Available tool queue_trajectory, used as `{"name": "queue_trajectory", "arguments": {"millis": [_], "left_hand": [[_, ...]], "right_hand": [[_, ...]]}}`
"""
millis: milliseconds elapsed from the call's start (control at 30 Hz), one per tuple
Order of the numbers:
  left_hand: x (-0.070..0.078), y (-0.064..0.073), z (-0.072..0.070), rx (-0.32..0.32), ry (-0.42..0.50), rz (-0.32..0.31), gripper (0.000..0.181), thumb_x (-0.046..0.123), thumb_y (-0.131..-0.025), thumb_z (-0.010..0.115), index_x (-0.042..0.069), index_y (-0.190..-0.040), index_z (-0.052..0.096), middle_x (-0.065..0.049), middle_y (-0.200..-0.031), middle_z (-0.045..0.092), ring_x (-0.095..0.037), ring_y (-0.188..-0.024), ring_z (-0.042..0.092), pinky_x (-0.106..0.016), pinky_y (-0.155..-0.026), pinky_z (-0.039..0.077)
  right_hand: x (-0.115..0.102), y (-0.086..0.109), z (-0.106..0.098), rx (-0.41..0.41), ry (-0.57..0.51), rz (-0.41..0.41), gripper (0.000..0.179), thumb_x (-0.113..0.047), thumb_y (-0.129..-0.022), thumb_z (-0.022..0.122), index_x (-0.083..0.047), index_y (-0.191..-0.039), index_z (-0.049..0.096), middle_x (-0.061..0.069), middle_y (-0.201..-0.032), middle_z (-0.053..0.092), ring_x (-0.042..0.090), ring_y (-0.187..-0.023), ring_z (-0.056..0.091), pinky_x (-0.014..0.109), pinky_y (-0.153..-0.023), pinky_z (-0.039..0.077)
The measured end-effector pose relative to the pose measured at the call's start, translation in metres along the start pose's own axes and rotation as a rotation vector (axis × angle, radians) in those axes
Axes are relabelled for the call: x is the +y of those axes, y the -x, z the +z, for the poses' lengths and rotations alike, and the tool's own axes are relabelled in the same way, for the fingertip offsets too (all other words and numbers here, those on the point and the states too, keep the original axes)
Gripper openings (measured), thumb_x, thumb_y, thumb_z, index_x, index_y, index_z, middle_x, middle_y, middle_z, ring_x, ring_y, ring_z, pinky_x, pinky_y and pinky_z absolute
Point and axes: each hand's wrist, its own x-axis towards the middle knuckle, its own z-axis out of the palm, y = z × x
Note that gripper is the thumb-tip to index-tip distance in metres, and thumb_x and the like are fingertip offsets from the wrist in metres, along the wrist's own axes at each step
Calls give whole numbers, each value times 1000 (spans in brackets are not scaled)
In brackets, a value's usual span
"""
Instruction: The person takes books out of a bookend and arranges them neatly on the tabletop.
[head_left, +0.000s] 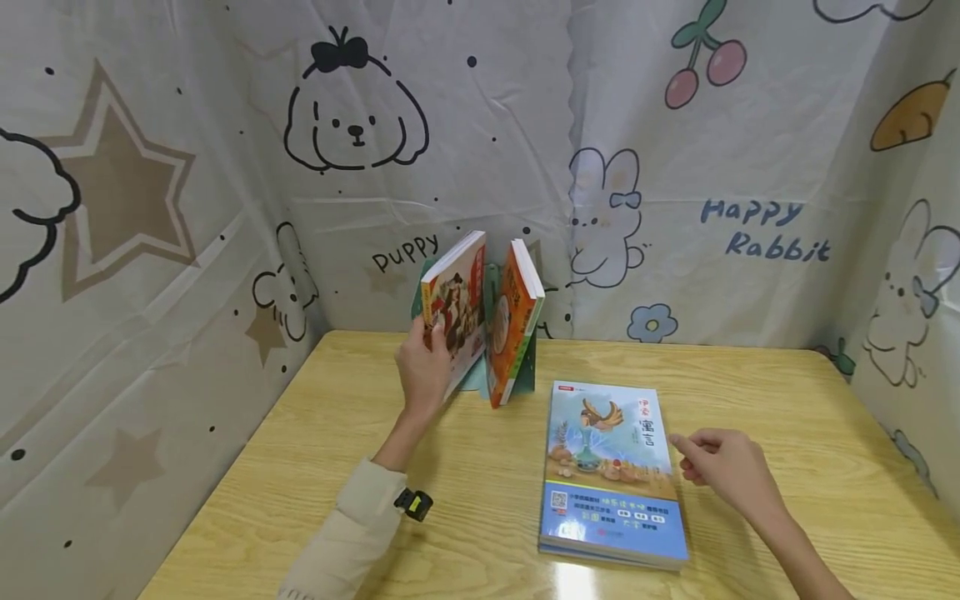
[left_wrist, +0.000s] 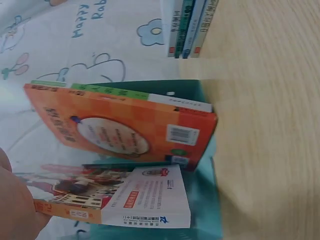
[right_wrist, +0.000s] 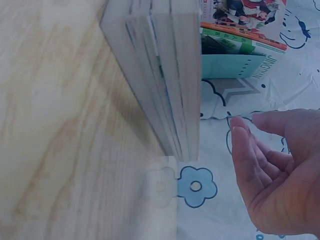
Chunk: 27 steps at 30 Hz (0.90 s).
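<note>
Near table's back edge (head_left: 735,367), left hand (head_left: 424,367) grips book (head_left: 461,312); empty right hand (head_left: 727,467), loosely curled, just off bookstack (head_left: 615,483)

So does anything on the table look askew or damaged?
In the green bookend, the orange book stands at an angle to the illustrated book gripped by the left hand, instead of flush against it. I see no damage.

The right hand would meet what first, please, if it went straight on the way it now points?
The stack of books most likely, though the right hand may be high enough to pass over it; depth is unclear.
</note>
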Motion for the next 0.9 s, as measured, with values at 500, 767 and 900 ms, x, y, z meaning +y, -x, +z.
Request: {"name": "queue_trajectory", "arguments": {"millis": [500, 767, 900], "left_hand": [[46, 0, -36, 8, 11, 199, 25, 6, -102, 55, -8, -123, 61, -24, -98, 71, -32, -76, 72, -43, -56, 59], [69, 5, -51, -1, 68, 223, 25, 7, -103, 55, -7, -123, 61, -23, -98, 72, -32, -77, 72, -44, -57, 59], [80, 5, -55, -22, 99, 236, 26, 5, -102, 55, -7, -123, 61, -22, -97, 72, -30, -72, 71, -37, -54, 58]], "right_hand": [[-11, 0, -4, 55, -92, -96, 39, -33, -101, 62, 4, -98, 72, 7, -75, 69, 26, -68, 70, 33, -61, 59], [-16, 0, -4, 50, -199, -166, 35, -25, -101, 63, 9, -108, 69, 15, -87, 72, 20, -74, 72, 29, -65, 60], [-18, 0, -4, 59, -254, -238, 35, -22, -100, 64, 10, -115, 65, 21, -96, 72, 18, -78, 72, 28, -68, 59]]}}
